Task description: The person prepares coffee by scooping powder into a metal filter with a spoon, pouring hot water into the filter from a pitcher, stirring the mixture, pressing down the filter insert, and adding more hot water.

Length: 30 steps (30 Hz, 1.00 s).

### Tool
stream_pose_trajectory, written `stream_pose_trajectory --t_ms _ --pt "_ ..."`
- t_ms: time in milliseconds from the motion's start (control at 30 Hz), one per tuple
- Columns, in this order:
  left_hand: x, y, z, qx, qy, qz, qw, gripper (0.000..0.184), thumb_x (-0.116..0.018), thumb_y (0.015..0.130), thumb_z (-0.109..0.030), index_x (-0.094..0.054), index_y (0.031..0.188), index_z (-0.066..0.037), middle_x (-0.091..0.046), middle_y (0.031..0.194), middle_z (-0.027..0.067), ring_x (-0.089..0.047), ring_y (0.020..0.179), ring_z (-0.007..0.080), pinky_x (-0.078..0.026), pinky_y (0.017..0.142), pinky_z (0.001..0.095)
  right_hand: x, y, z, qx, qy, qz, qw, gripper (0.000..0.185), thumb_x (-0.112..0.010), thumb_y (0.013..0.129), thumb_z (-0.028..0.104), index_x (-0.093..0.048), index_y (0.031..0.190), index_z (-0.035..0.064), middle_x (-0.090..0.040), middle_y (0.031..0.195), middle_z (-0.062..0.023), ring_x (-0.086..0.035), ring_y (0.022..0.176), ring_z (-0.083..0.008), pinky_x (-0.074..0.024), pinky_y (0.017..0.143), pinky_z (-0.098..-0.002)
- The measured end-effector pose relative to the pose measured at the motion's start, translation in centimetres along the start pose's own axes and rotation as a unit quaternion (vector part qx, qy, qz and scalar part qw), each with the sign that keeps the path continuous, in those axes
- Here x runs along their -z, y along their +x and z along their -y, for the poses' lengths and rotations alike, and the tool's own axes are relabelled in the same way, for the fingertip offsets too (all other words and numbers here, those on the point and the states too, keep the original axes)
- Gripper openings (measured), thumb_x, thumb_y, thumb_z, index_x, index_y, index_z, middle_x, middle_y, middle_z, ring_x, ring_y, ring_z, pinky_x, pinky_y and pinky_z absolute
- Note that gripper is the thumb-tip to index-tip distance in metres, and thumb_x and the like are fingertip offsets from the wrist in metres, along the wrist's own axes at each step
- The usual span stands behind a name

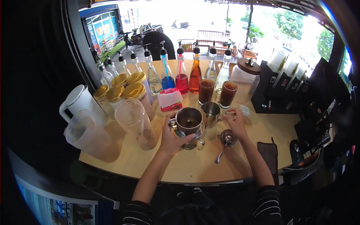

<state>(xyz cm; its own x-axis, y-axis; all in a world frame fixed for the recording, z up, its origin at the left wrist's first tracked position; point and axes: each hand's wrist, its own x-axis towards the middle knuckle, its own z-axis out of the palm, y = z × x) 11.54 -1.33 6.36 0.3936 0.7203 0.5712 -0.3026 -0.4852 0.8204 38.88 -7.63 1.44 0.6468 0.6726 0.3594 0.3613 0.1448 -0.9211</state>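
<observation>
My left hand (174,138) is wrapped round a metal cup (189,119) with dark liquid inside, which sits over a glass mug (192,144). My right hand (235,122) has its fingers pressed together at the handle side of a metal pitcher (211,112); exactly what they pinch is too small to tell. Below that hand, a small metal pot (227,137) has a spoon (221,152) resting on it. Two glass mugs of brown drink, one left (206,92) and one right (228,94), stand behind the pitcher.
Syrup bottles (195,77) with pumps line the back of the wooden counter (165,168). Gold-lidded jars (135,91), a clear tumbler (137,125) and plastic jugs (90,133) stand left. A red box (170,100), a large jar (244,80), a cup rack (275,88) and a dark cloth (267,153) are also there.
</observation>
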Motion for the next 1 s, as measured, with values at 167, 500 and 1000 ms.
stream_pose_trajectory --t_ms 167,500,1000 --pt "0.0 -0.1 0.6 0.014 -0.026 -0.001 1.0 0.08 -0.089 0.057 -0.015 -0.045 0.123 -0.006 -0.057 0.117 0.0087 -0.053 0.112 0.0194 -0.041 0.1 0.0353 4.7 -6.3 6.7 0.121 -0.292 0.299 0.901 0.021 -0.061 0.08 0.013 -0.06 0.099 0.0034 -0.062 0.084 -0.0134 -0.062 0.073 -0.0276 -0.049 0.067 -0.0392" --pt "0.2 -0.2 1.3 -0.008 0.008 0.003 1.0 0.082 -0.089 0.058 -0.019 -0.043 0.125 -0.006 -0.056 0.119 0.0096 -0.053 0.114 0.0207 -0.041 0.1 0.0358 5.1 -8.9 3.5 0.256 -0.312 0.306 0.862 0.012 -0.056 0.081 0.002 -0.055 0.093 0.0036 -0.062 0.083 -0.0115 -0.064 0.073 -0.0285 -0.0501 0.064 -0.0396" --pt "0.4 -0.2 0.9 -0.003 0.038 0.011 0.999 0.08 -0.09 0.06 -0.022 -0.044 0.123 -0.006 -0.055 0.117 0.0089 -0.053 0.112 0.0193 -0.042 0.099 0.0354 0.0 -2.3 16.5 0.173 0.167 0.137 0.961 0.007 -0.055 0.096 0.008 -0.056 0.098 0.002 -0.06 0.078 -0.0022 -0.057 0.073 -0.0074 -0.0462 0.063 -0.0224"
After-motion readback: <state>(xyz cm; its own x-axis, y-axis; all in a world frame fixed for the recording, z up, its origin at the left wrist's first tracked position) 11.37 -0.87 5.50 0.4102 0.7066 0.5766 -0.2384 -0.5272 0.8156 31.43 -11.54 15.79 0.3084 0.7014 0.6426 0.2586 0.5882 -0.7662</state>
